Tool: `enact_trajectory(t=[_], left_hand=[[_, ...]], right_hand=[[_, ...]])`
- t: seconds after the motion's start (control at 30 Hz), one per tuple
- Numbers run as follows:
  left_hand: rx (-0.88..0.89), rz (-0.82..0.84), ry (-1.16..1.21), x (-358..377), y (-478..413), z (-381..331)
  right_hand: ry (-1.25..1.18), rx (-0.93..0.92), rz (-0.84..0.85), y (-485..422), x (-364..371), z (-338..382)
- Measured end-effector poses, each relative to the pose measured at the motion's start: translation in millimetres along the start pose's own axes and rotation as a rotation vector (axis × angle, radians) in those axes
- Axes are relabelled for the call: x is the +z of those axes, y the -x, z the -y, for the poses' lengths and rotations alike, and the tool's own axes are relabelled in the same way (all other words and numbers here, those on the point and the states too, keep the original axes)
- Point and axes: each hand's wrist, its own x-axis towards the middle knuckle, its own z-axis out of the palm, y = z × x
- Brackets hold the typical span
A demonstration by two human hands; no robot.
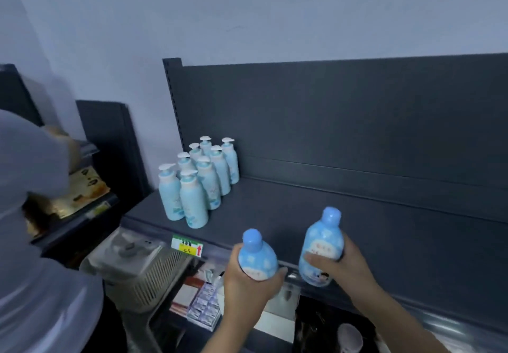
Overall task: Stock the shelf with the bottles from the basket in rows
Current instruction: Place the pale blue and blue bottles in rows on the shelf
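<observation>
Each hand carries one blue bottle at the near lip of the shelf [316, 209]: the left hand [248, 284] has its fingers wrapped round the left bottle [257, 256], and the right hand [339, 266] has its fingers closed on the taller-looking right bottle [321, 248]. Both bottles hang over the near edge, neither set down yet. The pump bottles [196, 179] stand in two tight rows at the far left. The basket [143, 278] sits below the shelf at the near left. Risks, as I judge them: setting a base half on the lip would tip it off toward the lower shelf, and sliding the left bottle leftward could knock the nearest pump bottle and topple its row. Placing both at once leaves no free hand for steadying
</observation>
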Motion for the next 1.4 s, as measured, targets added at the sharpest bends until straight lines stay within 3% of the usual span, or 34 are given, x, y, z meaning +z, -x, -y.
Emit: enact_trajectory(t=[0.13, 0.63, 0.87, 1.4], left_hand=[[0.010, 0.002, 0.026, 3, -49, 3], [-0.145, -0.035, 0.044, 40, -208, 35], [-0.165, 0.028, 0.019, 46, -255, 49], [-0.075, 0.114, 0.090, 46, -296, 60]], right_hand=[[0.025, -0.017, -0.054, -60, 36, 8], [0.125, 0.020, 0.043, -265, 116, -15], [-0.016, 0.116, 0.046, -304, 144, -23], [-0.072, 0.186, 0.048, -344, 166, -21]])
